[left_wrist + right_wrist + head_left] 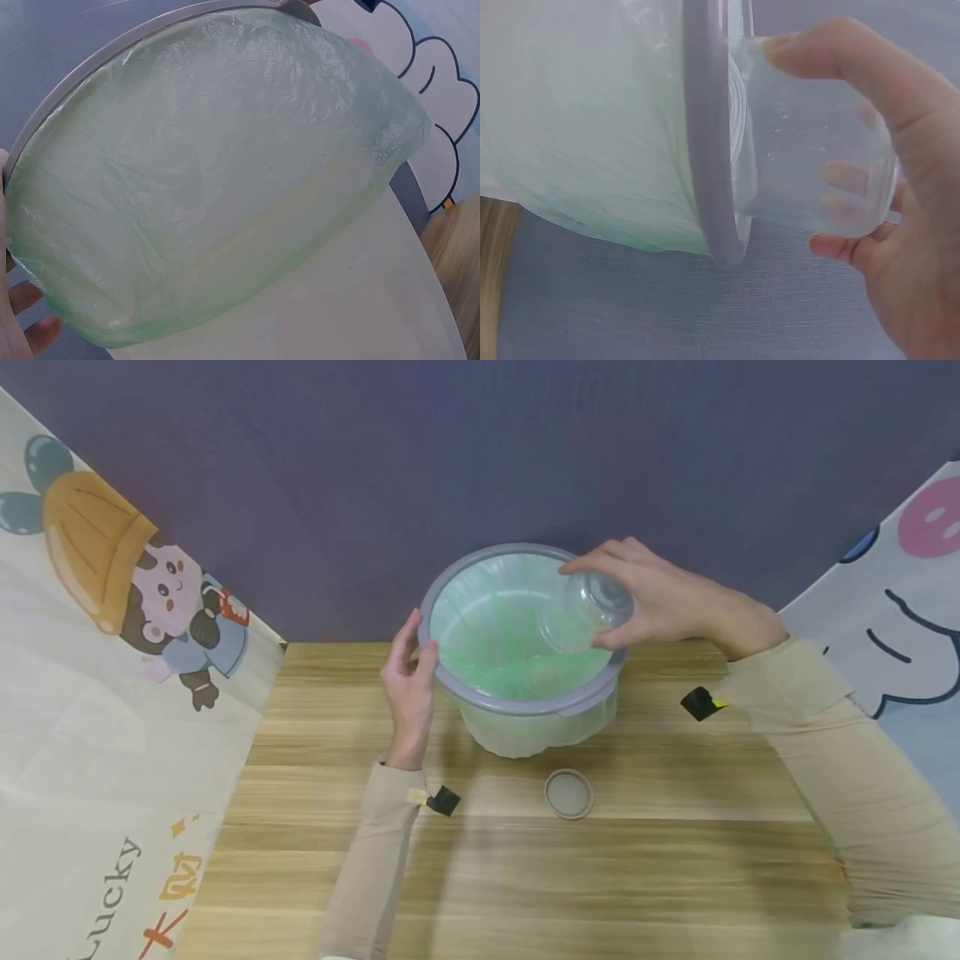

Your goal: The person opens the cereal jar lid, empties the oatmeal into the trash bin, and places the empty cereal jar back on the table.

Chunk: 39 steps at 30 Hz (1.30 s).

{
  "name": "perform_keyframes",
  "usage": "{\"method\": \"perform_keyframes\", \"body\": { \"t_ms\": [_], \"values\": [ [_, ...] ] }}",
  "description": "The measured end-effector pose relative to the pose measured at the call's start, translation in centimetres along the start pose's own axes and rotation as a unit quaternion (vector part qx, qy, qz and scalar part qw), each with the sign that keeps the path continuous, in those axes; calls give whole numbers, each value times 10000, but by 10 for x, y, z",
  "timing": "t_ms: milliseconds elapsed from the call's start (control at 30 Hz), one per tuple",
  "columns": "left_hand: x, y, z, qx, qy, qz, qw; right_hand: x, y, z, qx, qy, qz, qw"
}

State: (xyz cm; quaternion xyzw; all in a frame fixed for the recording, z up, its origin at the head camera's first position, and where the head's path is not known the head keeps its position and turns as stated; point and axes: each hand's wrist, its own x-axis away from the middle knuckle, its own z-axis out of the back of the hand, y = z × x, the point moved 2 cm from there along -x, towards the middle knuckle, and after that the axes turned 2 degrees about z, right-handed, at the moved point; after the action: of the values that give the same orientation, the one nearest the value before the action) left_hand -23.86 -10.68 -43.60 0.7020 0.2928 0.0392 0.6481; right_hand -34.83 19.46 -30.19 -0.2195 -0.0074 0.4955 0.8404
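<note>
A trash can (517,727) with a grey rim stands on the table, lined with a thin green plastic bag (487,668) folded over its outside. My left hand (411,689) holds the rim at the left, thumb over the edge and fingers along the outer side. In my right hand (652,597) is a clear plastic jar (581,610), gripped between thumb and fingers. It lies tipped on its side, its mouth past the rim and towards the inside of the can. Small specks show on the jar's wall (802,142) in the right wrist view.
A small round lid (568,794) lies on the wood-grain table (495,877) in front of the can. Behind the can rises a dark blue-grey surface (480,460). Cartoon-printed sheets (90,693) border the table at left and right.
</note>
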Motion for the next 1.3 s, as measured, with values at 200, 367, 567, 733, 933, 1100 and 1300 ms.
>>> {"method": "perform_keyframes", "body": {
  "t_ms": [200, 367, 567, 733, 933, 1100, 1300],
  "values": [
    [0, 0, 0, -21, 15, -7, 10000, -1, 2, -3, -105, 300, 64, 9995],
    [0, 2, -1, -66, 6, -88, 9999, -2, 3, -4, -364, 694, -62, 9969],
    [0, 1, -1, -40, -15, -112, 9999, 1, 4, -4, -514, 951, -451, 9931],
    [0, 0, -1, -29, -9, -103, 9999, 2, 4, -5, -531, 1124, -540, 9908],
    [0, 0, 0, -37, 2, -91, 10000, 3, 5, -12, -499, 1289, -432, 9895],
    [1, 1, -1, 46, 12, -25, 10000, 2, 4, -15, -368, 1264, -435, 9903],
    [1, 0, 0, 48, 27, -29, 10000, 0, 4, -21, -439, 1305, -552, 9889]
  ]
}}
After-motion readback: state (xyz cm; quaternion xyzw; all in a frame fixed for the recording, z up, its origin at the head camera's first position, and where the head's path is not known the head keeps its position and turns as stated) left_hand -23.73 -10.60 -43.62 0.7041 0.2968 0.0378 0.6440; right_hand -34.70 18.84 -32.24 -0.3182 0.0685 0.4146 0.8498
